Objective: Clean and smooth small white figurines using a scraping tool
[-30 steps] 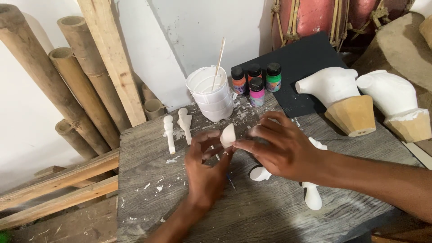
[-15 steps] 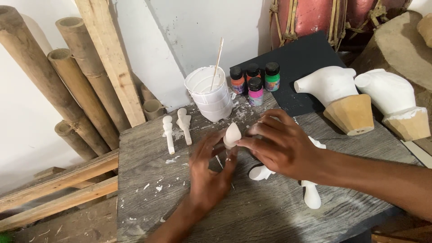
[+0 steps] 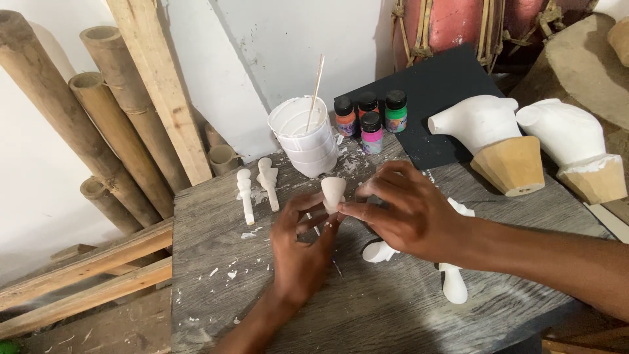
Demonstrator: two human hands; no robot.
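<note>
Inspector: Both hands meet on one small white plaster piece with a rounded top [image 3: 333, 191], held upright just above the grey weathered wooden bench [image 3: 209, 262]. The left hand [image 3: 298, 252] pinches its lower end; the right hand [image 3: 409, 210] closes its fingertips on its side.

Clerk: Any change from a second ago?

Inspector: Slight. The piece stands a little higher and straighter between the fingers than it did, and the hands have barely shifted. I judge the handling to be in its fine stage, not a carry.

Clerk: Surroundings?

Inspector: Two white peg-shaped castings [image 3: 257, 187] lie left of the hands. A stack of white plastic cups with a thin stick in it [image 3: 304, 137] stands behind, just beside four small paint bottles [image 3: 367, 118]. More white pieces [image 3: 452, 285] lie under the right forearm.

Clerk: Room to move?

Inspector: Open bench toward the near left edge. To the right, two white busts on tan wooden bases [image 3: 504, 141] stand close; the rear is crowded.
</note>
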